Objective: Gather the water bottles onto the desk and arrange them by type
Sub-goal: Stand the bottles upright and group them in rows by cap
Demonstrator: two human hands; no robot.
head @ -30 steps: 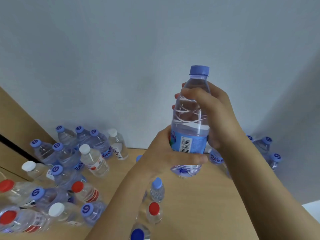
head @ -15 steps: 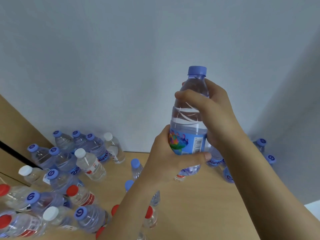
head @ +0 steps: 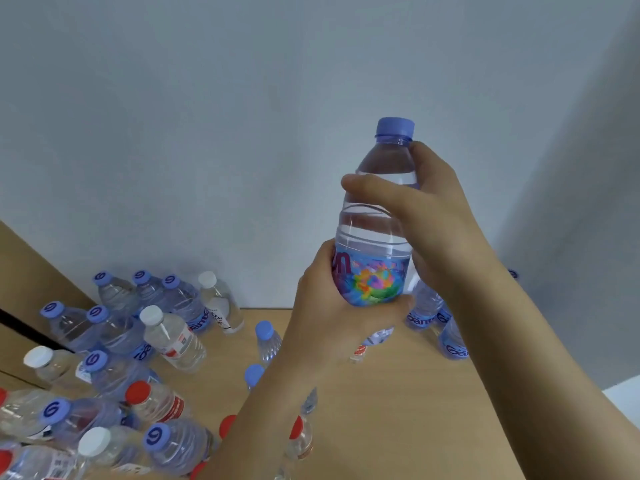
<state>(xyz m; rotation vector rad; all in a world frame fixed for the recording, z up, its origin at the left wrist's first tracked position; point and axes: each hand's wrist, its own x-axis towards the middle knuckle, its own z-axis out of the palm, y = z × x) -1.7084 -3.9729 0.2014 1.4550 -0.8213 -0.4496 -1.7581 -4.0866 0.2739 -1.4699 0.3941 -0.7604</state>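
Note:
I hold a clear water bottle with a blue cap and a colourful label upright in the air above the wooden desk. My left hand grips its lower part around the label. My right hand grips the upper body just below the neck. On the desk at the left stand several bottles: blue-capped ones, white-capped ones and red-capped ones. Two blue-capped bottles stand near my left forearm.
A grey wall rises behind the desk. More blue-labelled bottles stand at the right, partly hidden by my right arm. A wooden panel closes the left side. The desk's right edge shows at the lower right.
The bottle has been turned in my hands: the barcode side faced me before, now the colourful picture does. Both hands kept their grip, and the view tilted slightly up.

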